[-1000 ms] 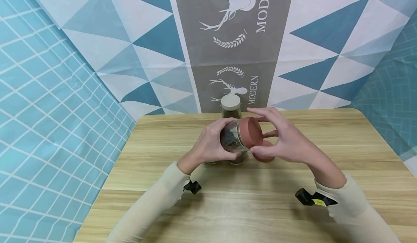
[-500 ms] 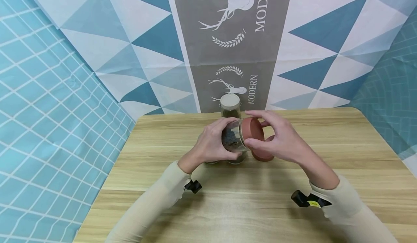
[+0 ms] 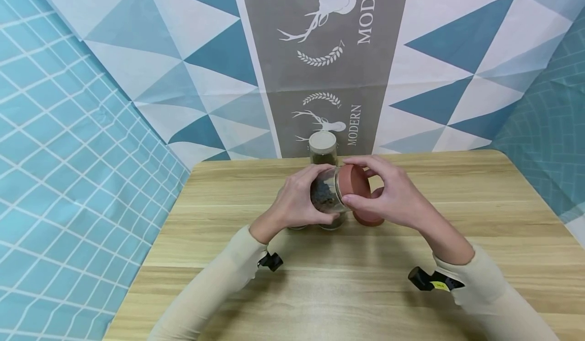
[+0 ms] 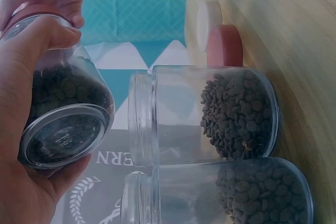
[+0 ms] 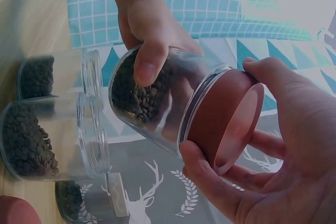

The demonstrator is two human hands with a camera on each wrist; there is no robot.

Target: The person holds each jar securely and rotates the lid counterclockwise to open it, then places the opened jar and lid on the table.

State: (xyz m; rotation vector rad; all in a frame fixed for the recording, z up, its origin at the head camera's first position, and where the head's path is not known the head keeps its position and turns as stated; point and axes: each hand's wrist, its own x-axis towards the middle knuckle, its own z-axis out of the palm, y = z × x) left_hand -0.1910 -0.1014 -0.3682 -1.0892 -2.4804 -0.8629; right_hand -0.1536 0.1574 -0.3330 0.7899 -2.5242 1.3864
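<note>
Head view: tilted glass jar [image 3: 325, 191] above the table [image 3: 320, 295], gripped by the left hand [image 3: 298, 198], red lid [image 3: 354, 180] in a pinch of the right hand [image 3: 395, 197]; best to brace firmly, twist squarely

A wood-grain table [image 3: 338, 290] stands before a triangle-patterned wall [image 3: 461, 36]

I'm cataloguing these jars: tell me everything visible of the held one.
The held jar is clear, apparently glass, with a dull red lid on its mouth; how tight cannot be told. Small dark pieces partly fill it. It is tilted above the table, lid end to the person's right. The left hand grips its body; the right hand holds the lid.
</note>
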